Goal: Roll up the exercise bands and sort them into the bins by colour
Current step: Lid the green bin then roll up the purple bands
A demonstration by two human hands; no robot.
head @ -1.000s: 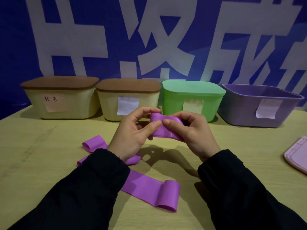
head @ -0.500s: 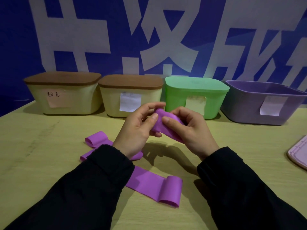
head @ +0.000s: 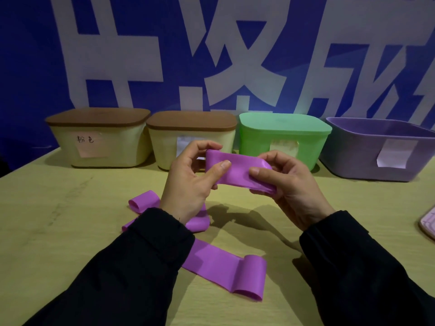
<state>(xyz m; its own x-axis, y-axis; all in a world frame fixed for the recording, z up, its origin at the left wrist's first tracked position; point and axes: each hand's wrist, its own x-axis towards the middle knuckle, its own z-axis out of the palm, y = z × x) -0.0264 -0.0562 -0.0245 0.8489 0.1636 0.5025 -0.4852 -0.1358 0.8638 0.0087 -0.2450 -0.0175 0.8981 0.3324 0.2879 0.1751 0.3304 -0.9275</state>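
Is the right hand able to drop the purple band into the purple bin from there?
Probably yes: the purple bin stands open, no lid, just beside the right hand, with nothing between. Both hands hold the purple band.

bins (head: 191,137) rear row | bands (head: 226,267) before, on table (head: 47,231)

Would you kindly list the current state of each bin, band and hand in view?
left cream bin: lid on
second cream bin: lid on
green bin: lid on
purple bin: open, no lid
held band: stretched flat between both hands
left hand: pinching the band
right hand: pinching the band
near band: on the table, one end rolled
far band: on the table, partly rolled
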